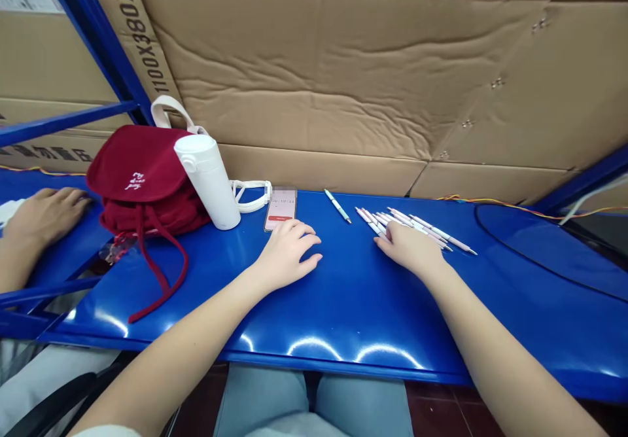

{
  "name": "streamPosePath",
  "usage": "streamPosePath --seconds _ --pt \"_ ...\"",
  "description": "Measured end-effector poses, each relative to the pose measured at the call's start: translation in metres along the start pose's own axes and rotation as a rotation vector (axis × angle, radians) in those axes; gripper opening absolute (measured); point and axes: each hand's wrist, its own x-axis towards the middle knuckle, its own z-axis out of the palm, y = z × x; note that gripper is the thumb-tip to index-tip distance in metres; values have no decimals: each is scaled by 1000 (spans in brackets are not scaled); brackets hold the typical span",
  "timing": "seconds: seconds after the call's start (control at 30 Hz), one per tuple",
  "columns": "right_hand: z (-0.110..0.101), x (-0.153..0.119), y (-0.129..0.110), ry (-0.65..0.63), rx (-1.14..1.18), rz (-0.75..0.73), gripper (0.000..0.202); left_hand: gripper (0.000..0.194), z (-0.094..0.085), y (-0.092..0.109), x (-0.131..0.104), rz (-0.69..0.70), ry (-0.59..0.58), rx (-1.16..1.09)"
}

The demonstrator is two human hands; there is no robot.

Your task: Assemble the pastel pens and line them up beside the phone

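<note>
My left hand [288, 252] rests palm down on the blue metal table [353, 306], fingers loosely curled and holding nothing, just in front of a phone [281, 208] with a lit screen. My right hand [408, 245] lies flat on the table, its fingers touching the near ends of a row of several pink and white pens [417, 226]. One pen [337, 205] lies alone between the phone and the row.
A white bottle [209, 178] stands left of the phone, leaning against a dark red drawstring bag [140, 185]. Another person's hand [42, 214] rests on the table at far left. Cardboard sheets [343, 77] form the back wall. Blue rack posts rise at left.
</note>
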Motion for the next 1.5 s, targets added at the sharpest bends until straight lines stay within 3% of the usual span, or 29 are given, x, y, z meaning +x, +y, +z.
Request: streamPosePath --seconds 0.17,0.27,0.33,0.43,0.53,0.63,0.77,0.97,1.17,1.3,1.5 --pt "2 -8 5 -2 13 0 32 22 -1 2 0 -3 -7 -17" --pt "-3 -15 -2 102 90 -15 32 27 -2 3 0 6 16 17" --pt "-5 -23 -12 163 204 -113 30 33 -3 7 0 37 51 58" --pt "-2 -38 -34 146 341 -301 25 38 -2 14 2 110 71 125" --pt "4 -49 -53 63 473 -512 25 29 2 18 2 166 -45 164" --pt "8 -52 -57 -16 528 -602 27 30 8 13 1 172 -177 149" --pt "8 -49 -49 13 505 -687 30 29 10 5 0 154 -166 118" --pt "16 -48 -50 128 337 -726 32 32 7 6 -1 141 -163 111" --pt "17 -51 -55 240 198 -745 29 33 4 7 -3 84 -247 -28" --pt "11 -52 -54 243 339 -705 18 27 4 5 -2 41 -246 -104" --pt "14 -46 -51 152 516 -695 24 14 3 2 -1 -42 -236 -150"
